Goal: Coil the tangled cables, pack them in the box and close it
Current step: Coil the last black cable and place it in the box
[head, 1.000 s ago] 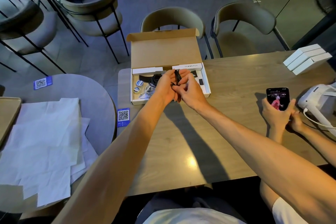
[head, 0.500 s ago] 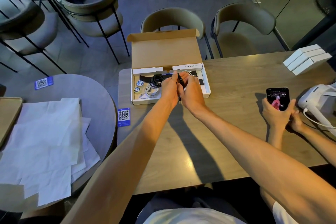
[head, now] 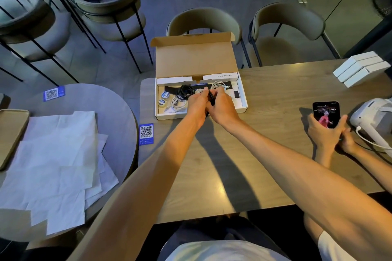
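The cardboard box [head: 244,99] lies open at the table's far edge, its lid [head: 195,59] standing up behind it. Inside I see a coiled black cable [head: 185,92], white coiled cables [head: 219,86], more white cable [head: 177,103] and two small round tape rolls [head: 165,95]. My left hand [head: 197,106] and my right hand [head: 221,105] meet over the middle of the box. Together they grip a coiled black cable [head: 211,97] between them, held just above the box's contents.
A person's hands [head: 326,131] hold a phone [head: 326,113] at the right, next to a white device [head: 373,116] with a cord. White boxes [head: 360,69] sit at the far right. Paper sheets [head: 48,154] cover the round table; chairs [head: 204,21] stand behind.
Both hands have moved forward and down with the black cable, from above the box's front edge to over its middle.
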